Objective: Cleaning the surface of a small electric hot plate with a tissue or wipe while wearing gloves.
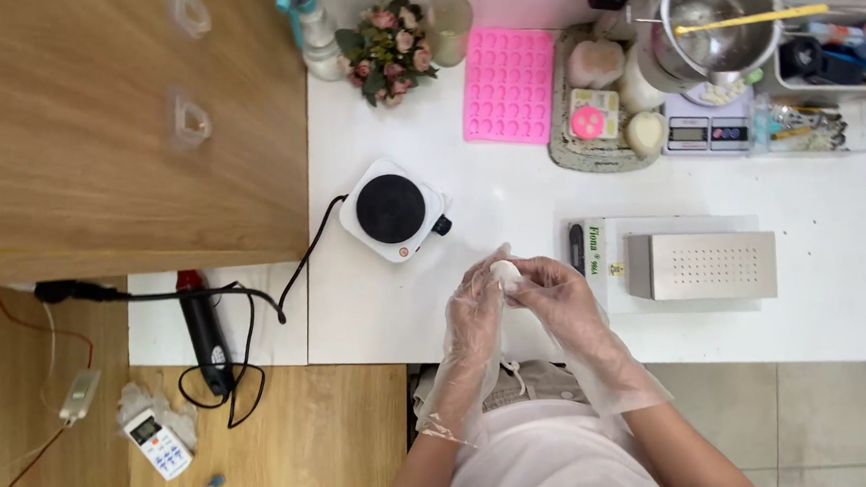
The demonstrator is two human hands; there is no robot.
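I see a small white lump [505, 272] above the white tabletop [836, 279] edge | left hand [474, 311] and right hand [556, 291] gloved, fingers curled around it | judge light, soft, slippery | best cupped from both sides, gently

The counter [512, 219] is white. Near its far edge lies a bright pink mould [509, 84] patterned with rows of hollows, beside pink roses [388, 48] with dark green leaves. The hotplate [392, 210] is white with a black disc.
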